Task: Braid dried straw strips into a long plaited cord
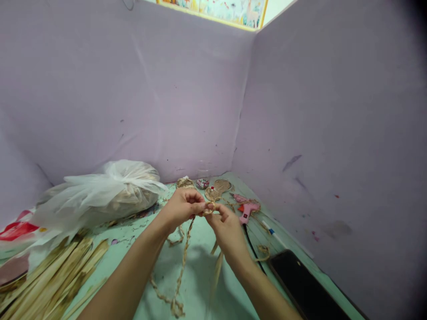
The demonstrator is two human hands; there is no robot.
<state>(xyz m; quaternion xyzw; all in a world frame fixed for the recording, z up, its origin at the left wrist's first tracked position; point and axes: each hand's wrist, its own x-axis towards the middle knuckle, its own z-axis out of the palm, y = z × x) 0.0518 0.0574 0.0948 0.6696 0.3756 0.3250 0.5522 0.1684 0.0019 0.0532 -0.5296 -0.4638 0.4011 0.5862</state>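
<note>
Above the green tabletop my left hand (187, 205) and my right hand (226, 222) meet, both closed on a braided strand of dry plant fibre (187, 249). Fingertips of both hands pinch a small loop of it. Below the left hand the braid hangs down and trails over the table in curves. Loose flat fibre ends (218, 266) dangle under my right hand. Just beyond the hands lie flat coiled fibre pieces (223, 186), one bearing a small red dot. My fingers cover part of the loop.
A pink glue gun (248, 210) with a black cord lies right of my hands, near a black phone (305, 286) and a white marker (275, 235). Dry leaf strips (53, 280) and a stuffed white plastic bag (110, 191) are at left. Purple walls (187, 98) enclose the table.
</note>
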